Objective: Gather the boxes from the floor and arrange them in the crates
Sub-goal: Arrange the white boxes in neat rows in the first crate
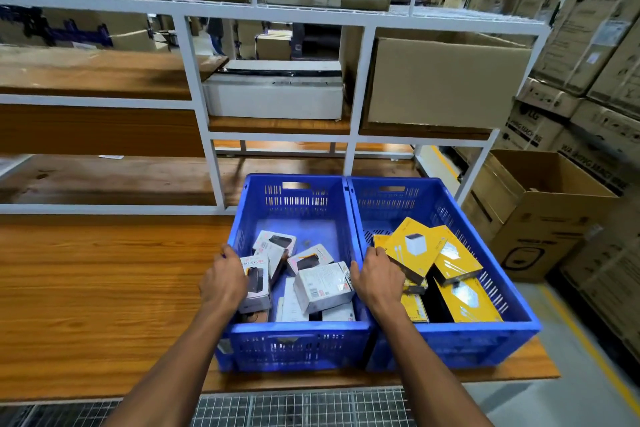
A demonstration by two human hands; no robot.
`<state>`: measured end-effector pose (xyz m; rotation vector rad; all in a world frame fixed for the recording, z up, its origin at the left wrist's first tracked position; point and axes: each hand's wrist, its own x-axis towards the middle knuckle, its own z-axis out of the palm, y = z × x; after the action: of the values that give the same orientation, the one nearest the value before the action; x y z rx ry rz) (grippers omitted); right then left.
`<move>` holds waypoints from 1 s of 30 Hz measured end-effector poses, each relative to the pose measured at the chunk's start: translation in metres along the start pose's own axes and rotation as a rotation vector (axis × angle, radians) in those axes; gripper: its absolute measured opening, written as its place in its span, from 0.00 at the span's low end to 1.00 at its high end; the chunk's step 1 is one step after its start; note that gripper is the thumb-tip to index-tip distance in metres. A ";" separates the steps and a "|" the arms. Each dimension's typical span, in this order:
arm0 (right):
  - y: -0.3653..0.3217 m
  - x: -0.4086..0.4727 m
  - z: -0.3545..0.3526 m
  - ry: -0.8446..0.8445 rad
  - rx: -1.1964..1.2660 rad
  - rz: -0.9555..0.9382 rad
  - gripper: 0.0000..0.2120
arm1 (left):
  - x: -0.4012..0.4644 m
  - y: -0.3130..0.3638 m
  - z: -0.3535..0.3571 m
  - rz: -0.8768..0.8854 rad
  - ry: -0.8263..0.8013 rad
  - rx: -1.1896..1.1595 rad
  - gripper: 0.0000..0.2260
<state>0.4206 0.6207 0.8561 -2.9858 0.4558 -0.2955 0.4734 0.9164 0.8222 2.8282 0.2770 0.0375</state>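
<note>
Two slotted blue plastic crates [294, 340] sit on the wood-grain surface [104, 288]; left hand [223, 282] and right hand [379, 279] curl fingers over the left crate's rims.

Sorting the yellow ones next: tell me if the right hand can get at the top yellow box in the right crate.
Probably yes. The right hand already rests at the left edge of the top yellow box, which lies uncovered in the open right crate.
</note>
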 end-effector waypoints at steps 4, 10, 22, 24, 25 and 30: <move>-0.005 -0.002 -0.001 -0.012 -0.049 -0.015 0.23 | 0.003 -0.005 0.000 0.005 -0.018 -0.031 0.39; -0.002 -0.007 -0.009 -0.026 -0.086 0.022 0.24 | -0.002 -0.007 -0.003 0.062 -0.007 0.027 0.40; -0.047 -0.002 0.002 0.100 0.060 -0.231 0.14 | -0.020 0.040 -0.002 0.421 0.019 0.065 0.15; -0.051 0.010 0.006 0.066 0.116 -0.275 0.15 | -0.012 0.043 0.001 0.426 0.006 0.082 0.14; -0.052 0.018 0.008 0.043 0.150 -0.301 0.15 | -0.007 0.046 0.002 0.416 0.002 0.094 0.14; -0.062 0.066 0.018 -0.115 0.251 -0.410 0.15 | 0.017 0.058 0.008 0.367 -0.039 0.109 0.16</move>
<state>0.5041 0.6608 0.8588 -2.8018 -0.1966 -0.1935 0.5017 0.8636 0.8319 2.9442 -0.2590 0.0470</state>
